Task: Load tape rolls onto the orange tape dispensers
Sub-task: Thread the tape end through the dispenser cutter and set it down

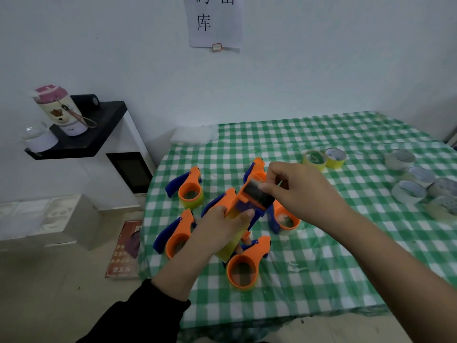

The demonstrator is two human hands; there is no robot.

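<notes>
The left hand (222, 226) gripped the light, rigid dispenser (243, 194) while the right hand (304, 191) pinched its flimsy, probably sticky tape (257, 194).

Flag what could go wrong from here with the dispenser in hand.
The right hand pinches at the front end of the held dispenser; its fingers could catch any cutting edge there. The left hand holds it above the crowded other dispensers; a slip could knock them.
</notes>
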